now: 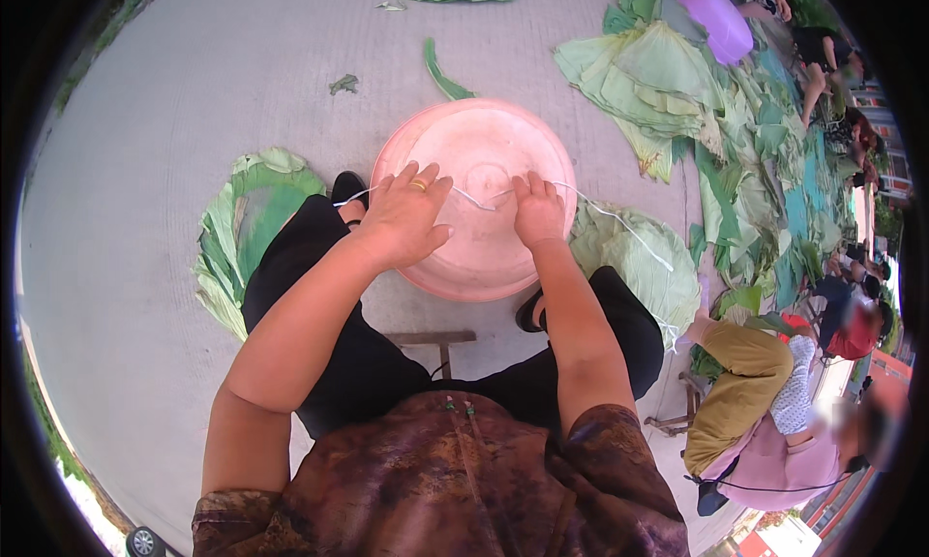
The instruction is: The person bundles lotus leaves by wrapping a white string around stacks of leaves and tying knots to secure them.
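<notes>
An upturned round pink plastic basin stands between my knees. A thin white string runs across its top, sagging into a V between my hands. My left hand lies flat over the string near the left rim, with fingers stretched, thumb out and a ring on one finger. On the right half, my right hand has its fingers curled down on the string. From there, the string's tail trails over the right rim onto a stack of green leaves.
Another stack of large leaves lies by my left knee. Leaf piles spread along the right, with a purple bag at the far end. A person in mustard trousers sits close at my right. Leaf scraps dot the concrete.
</notes>
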Motion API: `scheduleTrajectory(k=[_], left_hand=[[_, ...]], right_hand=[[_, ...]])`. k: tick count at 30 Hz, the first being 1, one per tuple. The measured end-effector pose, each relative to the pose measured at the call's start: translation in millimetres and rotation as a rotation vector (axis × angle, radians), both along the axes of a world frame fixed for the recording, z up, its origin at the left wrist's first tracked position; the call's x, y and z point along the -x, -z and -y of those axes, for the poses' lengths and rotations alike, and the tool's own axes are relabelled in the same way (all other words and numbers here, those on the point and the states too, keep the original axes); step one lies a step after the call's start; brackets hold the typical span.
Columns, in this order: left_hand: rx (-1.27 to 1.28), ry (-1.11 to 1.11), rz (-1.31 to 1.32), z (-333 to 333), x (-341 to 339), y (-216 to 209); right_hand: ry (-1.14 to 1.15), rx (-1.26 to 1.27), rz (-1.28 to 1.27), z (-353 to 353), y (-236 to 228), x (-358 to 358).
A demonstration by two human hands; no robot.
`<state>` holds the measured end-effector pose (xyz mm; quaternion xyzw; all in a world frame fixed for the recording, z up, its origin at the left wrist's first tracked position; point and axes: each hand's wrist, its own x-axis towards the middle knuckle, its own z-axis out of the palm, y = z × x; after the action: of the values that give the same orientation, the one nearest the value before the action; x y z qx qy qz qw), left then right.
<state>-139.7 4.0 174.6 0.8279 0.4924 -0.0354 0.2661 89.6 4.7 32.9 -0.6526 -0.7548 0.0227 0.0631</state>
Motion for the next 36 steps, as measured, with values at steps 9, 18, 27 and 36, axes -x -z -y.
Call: scheduleTrajectory(k=[9, 18, 27, 36], left_hand=[[0.064, 0.170, -0.339, -7.6, -66.9, 76.7], [0.191, 0.060, -0.347, -14.0, -67.9, 118.0], [0.068, 0.069, -0.396, -2.3, -66.6, 128.5], [0.112, 0.062, -0.385, 6.1, -62.3, 137.5]], right_hand=[[0.112, -0.062, -0.056, -2.7, 7.4, -29.6], [0.452, 0.086, -0.100, -5.4, 21.5, -76.1], [0.623, 0.072, -0.559, 0.3, 71.8, -105.2], [0.491, 0.004, -0.403, 13.5, 56.0, -95.4]])
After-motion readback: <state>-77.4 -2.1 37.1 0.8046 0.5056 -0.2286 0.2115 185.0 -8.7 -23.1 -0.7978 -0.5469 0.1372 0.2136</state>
